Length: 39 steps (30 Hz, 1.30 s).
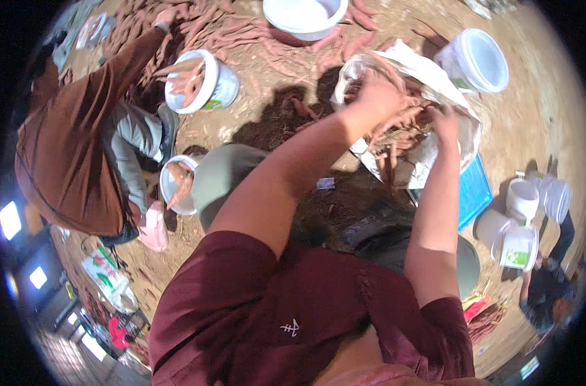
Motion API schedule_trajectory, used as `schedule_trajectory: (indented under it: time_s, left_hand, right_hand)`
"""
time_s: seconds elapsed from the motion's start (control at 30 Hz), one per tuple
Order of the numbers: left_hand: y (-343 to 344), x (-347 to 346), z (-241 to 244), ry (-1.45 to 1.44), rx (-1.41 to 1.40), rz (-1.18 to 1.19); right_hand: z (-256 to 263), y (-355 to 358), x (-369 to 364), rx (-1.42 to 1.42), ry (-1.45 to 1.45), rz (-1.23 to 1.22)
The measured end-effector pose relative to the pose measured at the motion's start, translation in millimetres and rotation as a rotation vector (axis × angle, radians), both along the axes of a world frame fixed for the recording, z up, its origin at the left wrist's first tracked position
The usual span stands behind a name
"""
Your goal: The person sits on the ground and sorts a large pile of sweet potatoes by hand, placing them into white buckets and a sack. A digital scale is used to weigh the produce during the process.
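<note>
A white woven sack (pixel 459 108) stands wide open before me, filled with thin reddish roots (pixel 401 128) that look like sweet potatoes. My left hand (pixel 381 94) reaches into its far left part, over the roots. Motion blur and the hand's own back hide whether its fingers hold any. On the right side of the mouth, my right hand (pixel 445 123) is down at the roots close to the sack's inner wall. Its fingertips are hidden there. Some roots hang over the sack's near edge. A blue plastic crate (pixel 476 193) shows beneath and beside the sack.
A large pile of roots (pixel 216 36) spreads across the dirt floor, with a white basin (pixel 305 17) in it. Left stand root-holding buckets (pixel 225 84); right, an upright bucket (pixel 481 60) and several white tubs (pixel 519 246). A person in brown (pixel 76 154) crouches at left.
</note>
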<state>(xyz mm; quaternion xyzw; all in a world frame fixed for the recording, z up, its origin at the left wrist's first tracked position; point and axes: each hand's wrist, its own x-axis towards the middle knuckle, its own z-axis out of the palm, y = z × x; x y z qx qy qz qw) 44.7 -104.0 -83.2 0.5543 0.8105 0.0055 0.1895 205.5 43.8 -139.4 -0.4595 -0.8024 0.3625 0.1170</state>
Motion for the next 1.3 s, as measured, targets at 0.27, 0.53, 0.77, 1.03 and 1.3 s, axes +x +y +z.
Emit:
schedule_trajectory:
  time_s: [0.27, 0.53, 0.77, 1.03, 1.3]
  left_hand:
    - [5, 15, -2, -0.25, -0.007, -0.207]
    - [0, -60, 87, -0.652, -0.072, -0.35]
    - [-27, -162, 72, -0.584, 0.314, -0.302]
    - [-64, -188, 94, -0.501, 0.398, -0.163]
    - [-201, -221, -19, -0.696, -0.092, 0.175]
  right_hand:
    - [38, -20, -24, 0.082, -0.25, 0.132]
    - [107, -37, -41, 0.123, -0.394, 0.239]
    - [149, -82, -76, 0.102, -0.087, 0.314]
    - [75, -112, -79, 0.431, -0.136, 0.638]
    - [82, -215, -88, 0.05, 0.203, 0.628]
